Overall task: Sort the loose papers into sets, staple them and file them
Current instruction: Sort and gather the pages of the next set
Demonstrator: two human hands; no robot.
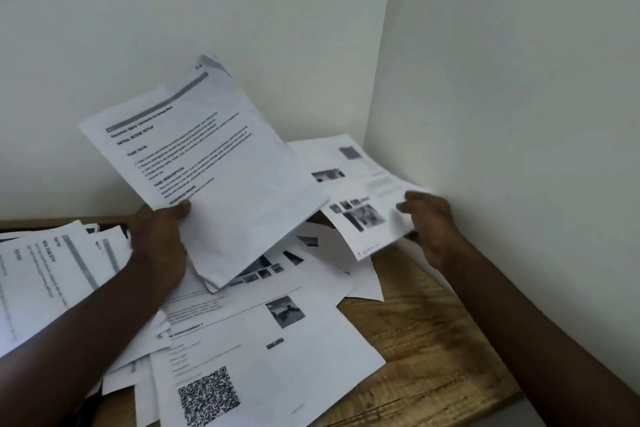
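Above the counter (433, 340), left hand (159, 246) grips a light, floppy sheaf (214, 156) by its lower edge; at 3 o'clock right hand (433, 222) pinches a limp sheet (377, 191); loose papers (294, 367) at 6 o'clock.

Above the counter (433, 340), the left hand (159, 246) grips a tilted sheaf of printed pages (207, 156), thumb on the front. Over the counter's far right corner, the right hand (433, 222) pinches a sheet of photos (363, 211). Loose papers (52, 270) cover the counter; a QR-code sheet (277, 374) lies at its near edge.
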